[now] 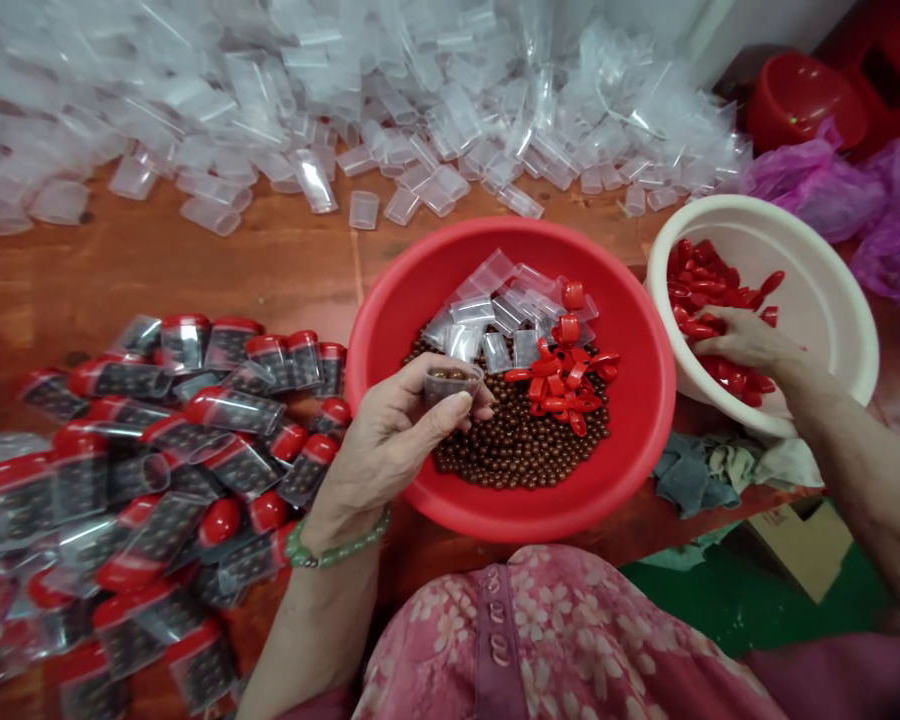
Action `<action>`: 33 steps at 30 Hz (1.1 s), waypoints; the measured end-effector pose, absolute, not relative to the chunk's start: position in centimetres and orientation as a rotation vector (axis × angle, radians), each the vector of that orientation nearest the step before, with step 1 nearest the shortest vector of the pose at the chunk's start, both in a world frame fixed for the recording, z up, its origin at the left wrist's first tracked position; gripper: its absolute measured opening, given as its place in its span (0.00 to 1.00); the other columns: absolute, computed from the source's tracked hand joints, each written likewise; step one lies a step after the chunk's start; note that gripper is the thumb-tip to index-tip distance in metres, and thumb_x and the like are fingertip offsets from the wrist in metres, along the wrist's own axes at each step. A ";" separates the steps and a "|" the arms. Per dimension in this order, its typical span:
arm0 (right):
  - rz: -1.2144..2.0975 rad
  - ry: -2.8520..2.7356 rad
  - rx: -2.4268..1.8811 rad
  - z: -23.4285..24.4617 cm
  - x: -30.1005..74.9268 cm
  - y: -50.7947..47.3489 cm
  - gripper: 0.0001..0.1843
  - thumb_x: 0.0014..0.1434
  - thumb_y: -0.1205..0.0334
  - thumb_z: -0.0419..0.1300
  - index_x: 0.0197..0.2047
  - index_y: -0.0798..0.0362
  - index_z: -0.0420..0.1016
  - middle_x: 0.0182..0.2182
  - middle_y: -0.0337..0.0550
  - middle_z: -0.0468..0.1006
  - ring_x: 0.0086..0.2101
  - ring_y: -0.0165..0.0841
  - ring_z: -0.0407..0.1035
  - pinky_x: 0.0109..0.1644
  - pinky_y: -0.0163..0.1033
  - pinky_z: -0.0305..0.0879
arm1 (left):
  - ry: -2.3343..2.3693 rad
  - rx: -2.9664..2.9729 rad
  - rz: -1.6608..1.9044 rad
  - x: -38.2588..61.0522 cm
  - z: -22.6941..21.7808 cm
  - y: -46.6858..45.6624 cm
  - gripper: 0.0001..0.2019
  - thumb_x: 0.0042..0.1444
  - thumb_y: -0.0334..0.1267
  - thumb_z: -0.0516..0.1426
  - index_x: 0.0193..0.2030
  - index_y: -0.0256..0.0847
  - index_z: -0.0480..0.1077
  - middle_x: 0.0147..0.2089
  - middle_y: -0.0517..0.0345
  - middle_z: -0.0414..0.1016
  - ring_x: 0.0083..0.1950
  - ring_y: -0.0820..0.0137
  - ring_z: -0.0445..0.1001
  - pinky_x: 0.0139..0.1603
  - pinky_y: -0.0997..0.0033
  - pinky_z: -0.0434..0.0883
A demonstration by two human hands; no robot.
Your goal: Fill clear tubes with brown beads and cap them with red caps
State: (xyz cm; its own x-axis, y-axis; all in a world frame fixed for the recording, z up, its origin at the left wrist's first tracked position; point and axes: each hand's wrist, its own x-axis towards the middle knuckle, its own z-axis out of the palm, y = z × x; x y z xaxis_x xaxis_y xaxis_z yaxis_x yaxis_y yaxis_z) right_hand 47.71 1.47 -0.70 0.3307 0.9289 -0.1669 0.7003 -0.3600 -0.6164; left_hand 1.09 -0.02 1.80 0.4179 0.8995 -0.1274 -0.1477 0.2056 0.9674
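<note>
My left hand (394,435) is closed round a small clear plastic vial (451,381) filled with brown beads, held upright over the near rim of the red basin (637,420). In that basin lie brown beads (521,445), several empty clear vials (495,315) and several red caps (566,380). My right hand (742,342) reaches into the white bowl (832,300) to the right, its fingers curled down among the red caps (701,285) there; what they hold is hidden.
A heap of filled, red-capped vials (157,450) covers the wooden table (270,260) at the left. A large pile of empty clear vials (345,100) lies across the back. Grey rags (709,470) sit under the white bowl. Purple bags (855,195) and a red tub (802,95) are far right.
</note>
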 end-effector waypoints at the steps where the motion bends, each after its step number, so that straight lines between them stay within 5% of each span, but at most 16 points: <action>1: 0.699 -1.386 -2.224 0.3 47.8 1.4 0.16 0.34 0.74 0.75 0.28 0.52 0.79 0.23 0.40 0.75 0.27 0.34 0.65 0.34 0.44 0.59 | 0.845 1.119 0.867 1.1 1.8 0.0 0.09 0.62 0.42 0.64 0.45 0.40 0.76 0.41 0.54 0.82 0.39 0.71 0.80 0.38 0.76 0.75; 5: 0.536 -1.161 -2.275 5.1 45.7 0.8 0.16 0.41 0.70 0.75 0.35 0.53 0.79 0.27 0.42 0.77 0.27 0.31 0.67 0.35 0.46 0.62 | 0.814 1.117 0.864 1.2 1.9 0.0 0.10 0.62 0.43 0.64 0.45 0.41 0.75 0.41 0.54 0.83 0.38 0.72 0.80 0.38 0.77 0.74; 9: 0.580 -1.201 -1.834 8.9 38.8 -0.2 0.21 0.39 0.67 0.77 0.37 0.50 0.78 0.36 0.43 0.80 0.33 0.33 0.73 0.40 0.47 0.69 | 0.834 1.113 0.880 1.2 1.8 -0.1 0.11 0.61 0.44 0.65 0.45 0.40 0.75 0.41 0.53 0.83 0.39 0.71 0.80 0.39 0.76 0.75; 13: 0.988 -1.481 -1.725 7.9 32.2 0.5 0.18 0.42 0.58 0.75 0.38 0.48 0.78 0.31 0.37 0.73 0.28 0.29 0.65 0.34 0.41 0.68 | 0.840 1.108 0.917 1.4 1.7 -0.1 0.12 0.60 0.44 0.65 0.45 0.39 0.74 0.40 0.54 0.83 0.37 0.72 0.80 0.39 0.76 0.76; 15: 1.025 -1.760 -1.653 5.9 30.6 1.5 0.14 0.46 0.56 0.72 0.36 0.49 0.76 0.34 0.39 0.73 0.33 0.34 0.68 0.39 0.43 0.71 | 0.833 1.085 0.924 1.5 1.7 -0.1 0.12 0.61 0.43 0.65 0.45 0.39 0.74 0.40 0.55 0.82 0.37 0.73 0.80 0.40 0.77 0.76; 18: 0.735 -2.310 -1.750 3.4 29.7 2.5 0.11 0.52 0.60 0.68 0.39 0.52 0.77 0.45 0.49 0.73 0.42 0.41 0.71 0.52 0.51 0.72 | 0.803 1.062 0.931 1.5 1.8 -0.1 0.10 0.61 0.42 0.65 0.45 0.39 0.74 0.39 0.57 0.81 0.38 0.74 0.80 0.40 0.78 0.76; 23: 0.083 -2.682 -1.846 4.0 28.1 2.1 0.26 0.60 0.57 0.65 0.60 0.53 0.72 0.63 0.62 0.65 0.56 0.59 0.66 0.55 0.62 0.68 | 0.796 1.085 0.930 1.4 2.0 -0.1 0.10 0.62 0.42 0.64 0.44 0.39 0.74 0.38 0.57 0.81 0.39 0.73 0.80 0.39 0.78 0.75; 26: -0.041 -2.747 -1.800 4.8 25.7 1.9 0.14 0.67 0.59 0.57 0.50 0.54 0.78 0.54 0.61 0.74 0.52 0.57 0.67 0.52 0.59 0.67 | 0.817 1.093 0.923 1.4 2.0 -0.1 0.11 0.61 0.43 0.64 0.45 0.39 0.74 0.39 0.56 0.82 0.39 0.71 0.80 0.39 0.76 0.75; 29: 0.091 -2.955 -1.651 3.9 23.2 2.4 0.15 0.68 0.64 0.52 0.41 0.55 0.80 0.42 0.59 0.78 0.45 0.51 0.69 0.45 0.52 0.66 | 0.826 1.101 0.935 1.5 2.0 -0.1 0.13 0.60 0.45 0.64 0.45 0.39 0.73 0.40 0.55 0.82 0.40 0.70 0.81 0.39 0.74 0.76; 33: 0.116 -3.121 -1.570 1.7 21.5 3.2 0.15 0.66 0.70 0.51 0.41 0.58 0.81 0.41 0.60 0.80 0.45 0.50 0.70 0.43 0.48 0.62 | 0.812 1.096 0.957 1.5 1.9 -0.1 0.15 0.60 0.46 0.65 0.45 0.39 0.73 0.39 0.56 0.81 0.39 0.70 0.81 0.38 0.74 0.75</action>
